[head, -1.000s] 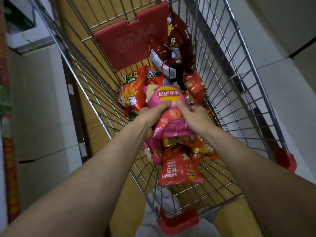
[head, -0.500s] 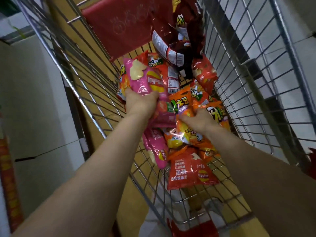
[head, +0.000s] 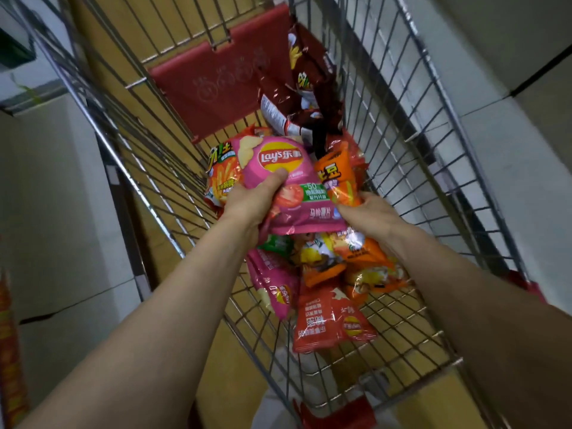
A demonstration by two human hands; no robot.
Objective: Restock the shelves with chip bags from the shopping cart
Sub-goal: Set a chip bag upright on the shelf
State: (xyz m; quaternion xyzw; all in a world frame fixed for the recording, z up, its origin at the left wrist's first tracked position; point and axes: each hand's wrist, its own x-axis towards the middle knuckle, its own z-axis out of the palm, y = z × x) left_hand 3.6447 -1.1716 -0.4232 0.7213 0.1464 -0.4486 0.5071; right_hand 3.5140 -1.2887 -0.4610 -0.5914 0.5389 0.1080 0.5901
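Observation:
Both arms reach down into a wire shopping cart (head: 411, 187) full of chip bags. My left hand (head: 250, 202) grips a pink Lay's bag (head: 278, 168), thumb across its front, holding it above the pile. My right hand (head: 368, 212) pinches an orange snack bag (head: 337, 178) just right of the pink one. Below the hands lie another pink bag (head: 275, 289), several orange bags (head: 365, 267) and a red Lay's bag (head: 328, 320). Dark brown bags (head: 306, 88) lean at the cart's far end.
A red plastic flap (head: 216, 85) closes the cart's far end. An orange fries bag (head: 221, 178) rests against the left wire wall. Pale tiled floor lies on both sides. A red-patterned shelf edge (head: 9, 351) shows at far left.
The left hand has turned the pink bag upright, front facing me. The right hand has lifted an orange bag out of the pile beside it.

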